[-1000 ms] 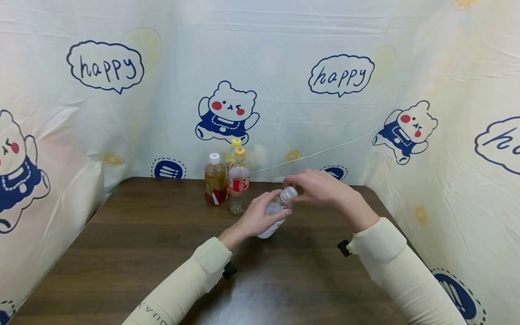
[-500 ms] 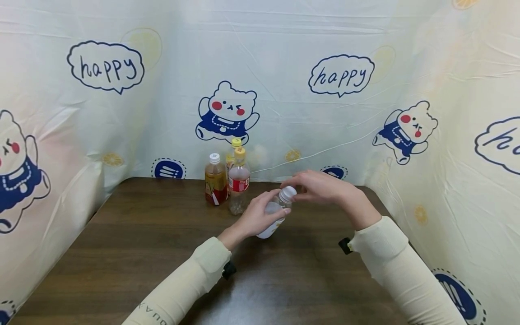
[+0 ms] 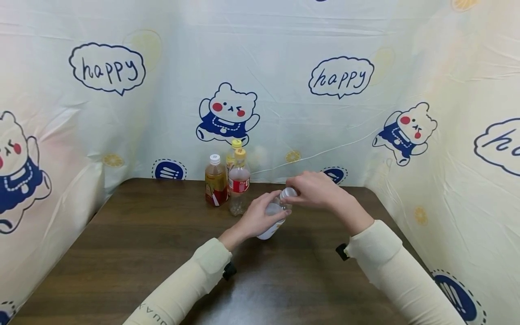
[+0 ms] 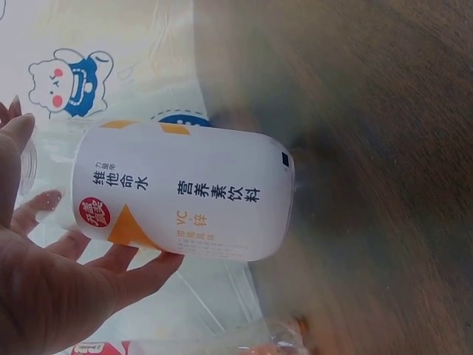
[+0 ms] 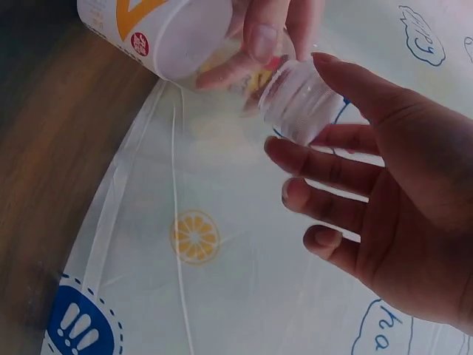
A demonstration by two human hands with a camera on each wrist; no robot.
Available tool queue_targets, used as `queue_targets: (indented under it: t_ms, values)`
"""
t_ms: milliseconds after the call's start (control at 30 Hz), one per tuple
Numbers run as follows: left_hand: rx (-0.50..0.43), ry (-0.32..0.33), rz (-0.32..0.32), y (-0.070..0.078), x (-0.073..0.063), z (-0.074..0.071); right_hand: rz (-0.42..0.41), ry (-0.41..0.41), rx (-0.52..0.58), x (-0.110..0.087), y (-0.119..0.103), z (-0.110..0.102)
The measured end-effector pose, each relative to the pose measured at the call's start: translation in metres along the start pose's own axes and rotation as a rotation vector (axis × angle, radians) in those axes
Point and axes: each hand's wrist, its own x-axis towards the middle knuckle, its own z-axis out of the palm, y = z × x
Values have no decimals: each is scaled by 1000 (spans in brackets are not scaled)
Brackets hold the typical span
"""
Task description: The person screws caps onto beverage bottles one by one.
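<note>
A clear drink bottle with a white label and white cap leans toward the right above the table. My left hand grips its upper body from the left. In the left wrist view the label shows Chinese print and orange shapes, with the left hand's fingers along its side. My right hand pinches the cap. The right wrist view has the ridged cap between thumb and index finger, the other fingers of the right hand spread loosely below it.
Left of the hands, at the back of the dark wooden table, stand a bottle of amber drink, a red-labelled bottle and a yellow-capped bottle partly hidden behind it. A printed curtain hangs around the table's far and side edges.
Half a second ago the right hand's fingers reached out looser over the cap; now they are bent more closely at it. The left hand and the bottle have barely moved.
</note>
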Motion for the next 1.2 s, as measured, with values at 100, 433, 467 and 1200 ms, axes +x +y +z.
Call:
queue_targets:
  t_ms: [100, 433, 467, 1200]
  values:
    - [-6, 1, 1, -1, 1, 0, -33, -11, 37, -1, 2, -3]
    - [-2, -2, -12, -3, 3, 0, -86, -51, 154, 1, 9, -9]
    - [-2, -3, -11, -3, 3, 0, -89, -53, 159, 2, 9, -8]
    - [-9, 4, -6, -3, 2, 1, -22, -129, 154, 0, 10, -11]
